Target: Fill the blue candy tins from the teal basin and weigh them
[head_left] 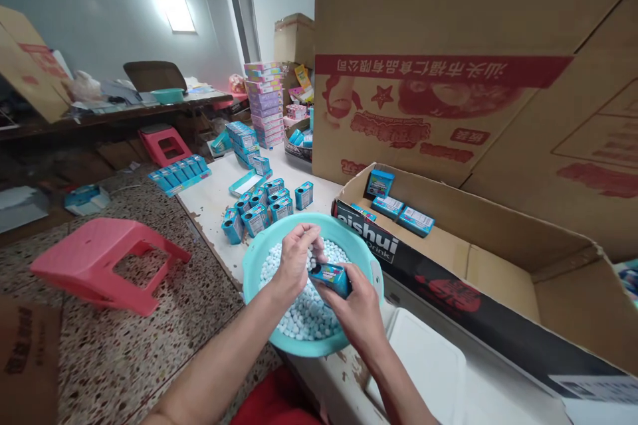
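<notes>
A turquoise basin (252,247) full of small white and pale blue round candies (309,315) sits in front of me. Over it, my right hand (361,309) grips a small blue candy box (333,277), tilted, with a dark round hole at its left end. My left hand (298,259) is curled beside that hole, its fingers closed around a few white candies, partly hidden by the hand. Behind the basin stand several similar blue boxes (256,219) with open holes on top, and one box (304,195) stands apart to the right.
At right, a long cardboard tray (448,299) holds several blue boxes (417,220). A white lid (423,362) lies by the basin. Large cartons (448,113) wall the right side. Stacked boxes (266,106) rise at the back. A pink stool (109,252) stands left on the floor.
</notes>
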Demonstrator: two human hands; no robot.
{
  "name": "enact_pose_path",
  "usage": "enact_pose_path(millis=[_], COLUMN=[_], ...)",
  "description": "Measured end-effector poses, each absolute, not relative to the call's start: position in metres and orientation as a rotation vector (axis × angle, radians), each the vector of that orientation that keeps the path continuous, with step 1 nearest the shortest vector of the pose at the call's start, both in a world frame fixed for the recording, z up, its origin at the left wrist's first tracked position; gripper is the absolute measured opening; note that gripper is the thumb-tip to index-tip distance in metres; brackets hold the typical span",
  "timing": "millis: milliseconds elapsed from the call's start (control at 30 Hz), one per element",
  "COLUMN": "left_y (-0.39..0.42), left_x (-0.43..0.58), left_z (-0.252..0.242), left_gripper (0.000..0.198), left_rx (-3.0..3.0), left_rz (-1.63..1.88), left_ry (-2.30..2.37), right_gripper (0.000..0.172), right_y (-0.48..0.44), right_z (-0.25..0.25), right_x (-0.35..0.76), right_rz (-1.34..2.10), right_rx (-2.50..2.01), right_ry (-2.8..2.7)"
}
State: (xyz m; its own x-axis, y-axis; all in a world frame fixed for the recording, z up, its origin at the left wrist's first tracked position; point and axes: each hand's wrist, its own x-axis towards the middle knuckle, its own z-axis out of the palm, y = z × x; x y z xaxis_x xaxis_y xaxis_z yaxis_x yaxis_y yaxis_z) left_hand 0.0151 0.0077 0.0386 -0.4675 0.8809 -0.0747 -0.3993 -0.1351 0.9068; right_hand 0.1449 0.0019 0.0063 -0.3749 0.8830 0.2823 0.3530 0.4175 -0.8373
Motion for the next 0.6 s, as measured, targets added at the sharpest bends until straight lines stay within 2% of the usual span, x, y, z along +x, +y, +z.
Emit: enact_pose_path(millis=[233,600], left_y=[0.0070,0.0039], left_x=[0.0169,0.0220], left_z=[0.0386,0.0431], left_gripper=[0.025,0.025], left_rx=[0.689,0.719], left_rz=[1.793,1.739], left_ry=[1.176,1.125], right_gripper=[0.017,0.023], right_y=[0.0007,0.0014], right_z=[0.0091,0.0015], right_x=[0.1428,0.1415], right_rz=[0.916,1.030], right_rx=[-1.060,-1.036], right_ry=[-1.874,-1.779])
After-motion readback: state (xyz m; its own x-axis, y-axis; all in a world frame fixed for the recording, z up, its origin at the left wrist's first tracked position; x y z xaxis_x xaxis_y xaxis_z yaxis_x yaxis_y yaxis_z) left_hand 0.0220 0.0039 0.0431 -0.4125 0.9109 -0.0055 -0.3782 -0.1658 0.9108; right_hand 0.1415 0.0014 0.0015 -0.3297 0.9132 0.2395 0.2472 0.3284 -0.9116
